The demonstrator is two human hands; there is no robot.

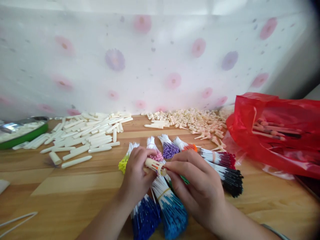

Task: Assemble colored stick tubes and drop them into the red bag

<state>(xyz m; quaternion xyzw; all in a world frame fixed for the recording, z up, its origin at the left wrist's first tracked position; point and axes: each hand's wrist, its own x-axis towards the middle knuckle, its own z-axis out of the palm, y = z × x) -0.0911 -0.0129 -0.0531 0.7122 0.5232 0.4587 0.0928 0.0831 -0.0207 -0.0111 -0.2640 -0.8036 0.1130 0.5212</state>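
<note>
My left hand point(136, 171) is closed around a cream multicolour pen barrel point(153, 164), which has slots near its end with coloured pieces showing. At the barrel's right end, my right hand point(200, 188) pinches with thumb and fingers; what lies between the fingertips is too small to make out. Around and beneath both hands lie bundles of thin white pen refills with coloured tips: yellow point(123, 164), pink point(158, 155), purple point(170, 150), orange point(191, 147), dark red point(229, 159), black point(233, 182), light blue point(175, 215) and dark blue point(145, 218). A green bundle is mostly hidden by my right hand.
Loose cream pen tubes point(87, 133) are heaped at the left back, beside a green-rimmed tray point(37, 135). Small cream pen parts point(190, 120) are piled at the back right. A red plastic bag point(275, 146) with pens inside stands right. A flowered sheet point(150, 66) hangs behind the wooden table point(62, 190).
</note>
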